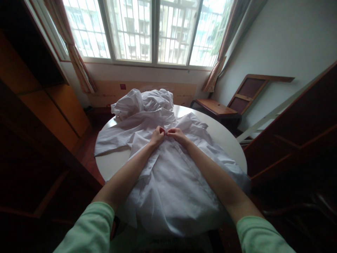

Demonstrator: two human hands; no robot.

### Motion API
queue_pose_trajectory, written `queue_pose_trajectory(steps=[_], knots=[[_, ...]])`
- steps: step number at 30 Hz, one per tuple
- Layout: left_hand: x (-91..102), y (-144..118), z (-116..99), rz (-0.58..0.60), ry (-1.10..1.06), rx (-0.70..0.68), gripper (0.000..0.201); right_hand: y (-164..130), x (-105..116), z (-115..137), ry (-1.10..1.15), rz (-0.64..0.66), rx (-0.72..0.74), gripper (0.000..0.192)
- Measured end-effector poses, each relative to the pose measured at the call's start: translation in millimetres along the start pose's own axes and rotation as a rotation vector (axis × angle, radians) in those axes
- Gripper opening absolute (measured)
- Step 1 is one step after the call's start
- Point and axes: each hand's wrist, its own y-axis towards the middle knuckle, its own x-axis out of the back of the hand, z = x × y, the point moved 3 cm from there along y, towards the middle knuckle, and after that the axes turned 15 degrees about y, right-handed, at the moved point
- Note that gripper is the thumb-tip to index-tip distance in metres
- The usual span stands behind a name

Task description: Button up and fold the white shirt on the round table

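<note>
A white shirt (pixel 171 182) lies spread over a round white table (pixel 223 135), its front facing up and its hem hanging over the near edge. My left hand (pixel 157 136) and my right hand (pixel 176 135) meet at the shirt's front placket near the collar, each pinching the cloth, fingertips almost touching. Both forearms stretch out over the shirt. One sleeve (pixel 113 142) lies flat to the left. A second bundle of white cloth (pixel 143 100) is heaped at the table's far side.
A dark wooden cabinet (pixel 39 105) stands to the left, another (pixel 297 133) to the right. A wooden chair (pixel 223 107) sits beyond the table at the right. Barred windows (pixel 147 31) with curtains fill the far wall.
</note>
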Motion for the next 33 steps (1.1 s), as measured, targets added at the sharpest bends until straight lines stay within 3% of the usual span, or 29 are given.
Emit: queue_pose_trajectory(steps=[3, 9, 18, 30, 33], knots=[[-0.4, 0.5, 0.4, -0.002, 0.001, -0.006, 0.016, 0.9, -0.4, -0.6, 0.019, 0.013, 0.031, 0.023], [-0.5, 1.0, -0.1, 0.005, -0.006, -0.037, 0.018, 3.8, 0.5, -1.1, -0.057, -0.082, 0.071, 0.016], [-2.0, -2.9, -2.9, 0.029, -0.040, -0.121, 0.017, 4.4, 1.2, 1.1, -0.133, -0.137, 0.051, 0.012], [-0.2, -3.1, -3.2, 0.012, -0.037, -0.054, 0.019, 0.9, -0.2, 5.1, -0.121, -0.171, 0.049, 0.008], [-0.4, -2.1, -1.8, 0.002, -0.026, -0.035, 0.019, 1.2, -0.6, 1.2, -0.019, -0.175, -0.012, 0.018]])
